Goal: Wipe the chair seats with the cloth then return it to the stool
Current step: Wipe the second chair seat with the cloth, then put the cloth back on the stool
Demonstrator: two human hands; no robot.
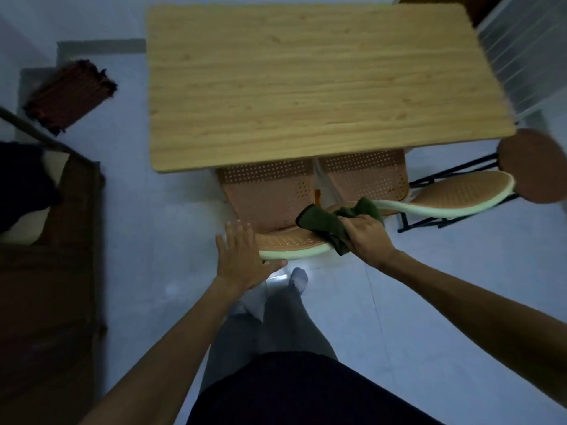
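Two orange perforated chairs are tucked under the wooden table (306, 75). The left chair (267, 194) has a pale-rimmed backrest nearest me; the right chair (365, 176) has its backrest swung out to the right. My right hand (366, 233) is shut on a dark green cloth (325, 223), which lies bunched over the top of the left chair's backrest, between the two chairs. My left hand (241, 260) is open, fingers spread, its thumb resting against the left end of that backrest's rim. A round brown stool (534, 167) stands at the far right.
A dark red woven mat (69, 95) lies on the floor at the left. A brown piece of furniture (52, 256) with dark fabric on it fills the left edge. White slatted panel at top right. My legs and feet stand on the pale floor just behind the chairs.
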